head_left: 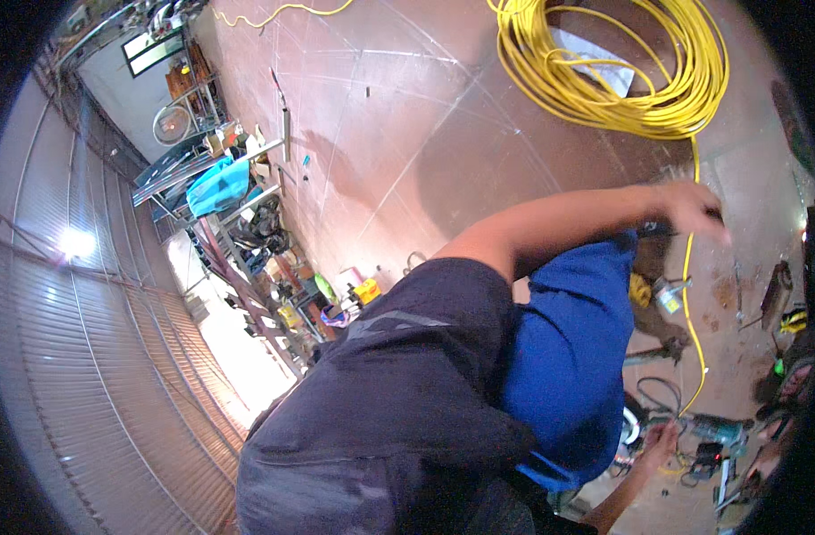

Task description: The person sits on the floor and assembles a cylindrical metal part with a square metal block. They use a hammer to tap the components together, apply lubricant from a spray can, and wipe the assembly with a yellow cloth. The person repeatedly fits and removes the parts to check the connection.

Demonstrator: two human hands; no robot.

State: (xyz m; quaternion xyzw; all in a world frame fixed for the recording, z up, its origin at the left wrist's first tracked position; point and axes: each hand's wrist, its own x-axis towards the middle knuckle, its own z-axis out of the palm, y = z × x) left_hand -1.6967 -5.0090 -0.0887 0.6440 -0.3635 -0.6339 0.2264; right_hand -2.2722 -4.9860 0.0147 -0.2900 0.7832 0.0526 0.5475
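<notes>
My left arm stretches across to the right over blue-clad legs [572, 357]. At its end, my left hand [695, 212] is blurred, its fingers seemingly curled around a small dark thing whose kind I cannot make out. A yellow cable [697, 343] runs just beside that hand. Lower down, my right hand [661, 443] is closed on the yellow cable near a dark looped cord [659, 392]; its fingertips are partly hidden. Close to the right hand lies a teal-bodied power tool [718, 430] with a small black box [708, 456] by it.
A large yellow cable coil [612, 116] lies on the tiled floor [380, 116]. A pale can [670, 297] stands near my legs. Cluttered shelving with a turquoise cloth [218, 185] is at the left. Assorted tools, among them a black-and-yellow one [793, 321], lie at the right edge.
</notes>
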